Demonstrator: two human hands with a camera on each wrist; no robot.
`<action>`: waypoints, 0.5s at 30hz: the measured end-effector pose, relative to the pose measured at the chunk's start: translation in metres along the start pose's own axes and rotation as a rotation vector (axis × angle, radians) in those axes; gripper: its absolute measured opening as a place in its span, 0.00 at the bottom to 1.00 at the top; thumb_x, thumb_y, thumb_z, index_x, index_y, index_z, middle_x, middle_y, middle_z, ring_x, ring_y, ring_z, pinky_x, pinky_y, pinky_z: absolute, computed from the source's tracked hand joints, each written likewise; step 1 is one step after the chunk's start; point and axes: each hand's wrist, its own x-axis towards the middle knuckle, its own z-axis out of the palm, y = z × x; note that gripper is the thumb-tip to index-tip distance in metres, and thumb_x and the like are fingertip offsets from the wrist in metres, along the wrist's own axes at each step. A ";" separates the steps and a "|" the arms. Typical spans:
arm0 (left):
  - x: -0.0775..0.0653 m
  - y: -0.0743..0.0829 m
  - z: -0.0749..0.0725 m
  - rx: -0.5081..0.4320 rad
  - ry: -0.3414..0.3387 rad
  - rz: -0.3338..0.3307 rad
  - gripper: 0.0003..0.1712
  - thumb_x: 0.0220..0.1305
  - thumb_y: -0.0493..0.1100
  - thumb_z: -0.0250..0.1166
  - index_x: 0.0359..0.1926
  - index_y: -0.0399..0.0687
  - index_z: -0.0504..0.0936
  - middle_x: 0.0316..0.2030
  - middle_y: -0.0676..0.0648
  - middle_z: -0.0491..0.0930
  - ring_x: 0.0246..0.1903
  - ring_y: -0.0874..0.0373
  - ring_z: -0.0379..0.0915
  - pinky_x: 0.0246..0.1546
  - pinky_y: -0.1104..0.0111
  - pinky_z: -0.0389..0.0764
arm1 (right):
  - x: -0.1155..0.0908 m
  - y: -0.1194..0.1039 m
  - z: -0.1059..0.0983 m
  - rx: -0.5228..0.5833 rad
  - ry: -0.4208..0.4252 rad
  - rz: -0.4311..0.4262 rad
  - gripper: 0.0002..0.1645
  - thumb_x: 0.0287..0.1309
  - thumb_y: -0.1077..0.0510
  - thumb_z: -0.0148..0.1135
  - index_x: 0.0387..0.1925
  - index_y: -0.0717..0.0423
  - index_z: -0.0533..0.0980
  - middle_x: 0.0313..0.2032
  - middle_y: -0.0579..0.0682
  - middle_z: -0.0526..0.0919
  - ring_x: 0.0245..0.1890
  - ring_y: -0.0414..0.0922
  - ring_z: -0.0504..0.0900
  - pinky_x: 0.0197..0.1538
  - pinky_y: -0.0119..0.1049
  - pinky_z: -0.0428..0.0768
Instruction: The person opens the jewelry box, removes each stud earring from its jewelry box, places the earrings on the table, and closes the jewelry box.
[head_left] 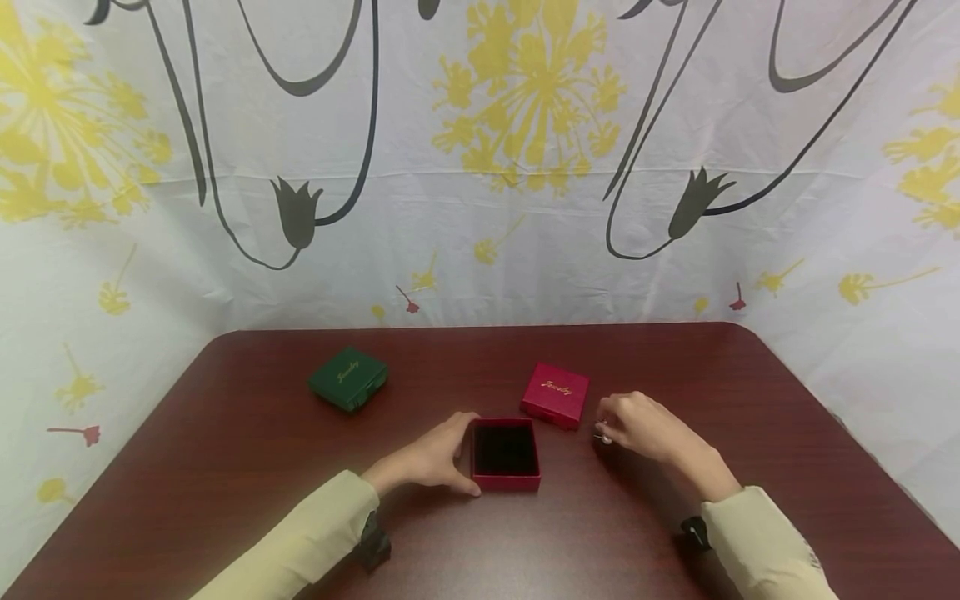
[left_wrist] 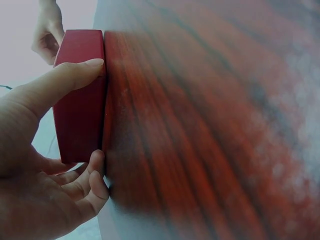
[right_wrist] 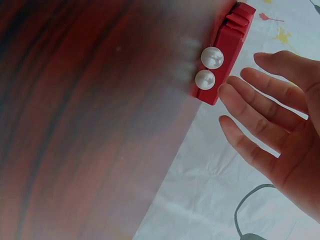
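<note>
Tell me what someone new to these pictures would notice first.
Probably the open red box with its black inside, near the middle of the table, with the left grip around its left side. In the right wrist view, two shiny white beads stand out in front of the closed red box, near the right grip. Behind everything, large yellow flower prints brighten the white backdrop.

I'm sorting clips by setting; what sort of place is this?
Probably a small curtained-off indoor workspace: flower-printed sheeting hangs behind and beside a dark reddish table, where an open red box sits.
</note>
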 end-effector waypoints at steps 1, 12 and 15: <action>0.000 0.000 0.000 0.000 -0.001 -0.003 0.50 0.33 0.48 0.76 0.57 0.36 0.60 0.44 0.45 0.65 0.33 0.58 0.64 0.35 0.70 0.69 | 0.001 -0.001 0.000 -0.008 0.009 -0.005 0.06 0.43 0.63 0.65 0.22 0.55 0.75 0.20 0.42 0.74 0.20 0.34 0.70 0.24 0.28 0.72; 0.000 0.001 0.000 -0.013 -0.006 -0.013 0.51 0.34 0.48 0.76 0.57 0.37 0.59 0.44 0.46 0.65 0.33 0.58 0.64 0.34 0.72 0.69 | 0.011 -0.006 0.005 -0.039 0.019 0.005 0.09 0.45 0.60 0.65 0.29 0.60 0.76 0.22 0.45 0.71 0.18 0.33 0.69 0.24 0.28 0.72; 0.000 0.001 -0.001 -0.013 -0.012 -0.022 0.51 0.34 0.49 0.75 0.58 0.36 0.59 0.46 0.46 0.65 0.35 0.58 0.64 0.36 0.70 0.70 | 0.014 -0.007 0.006 -0.028 0.016 0.002 0.11 0.45 0.60 0.65 0.32 0.62 0.75 0.24 0.46 0.71 0.17 0.31 0.68 0.25 0.28 0.73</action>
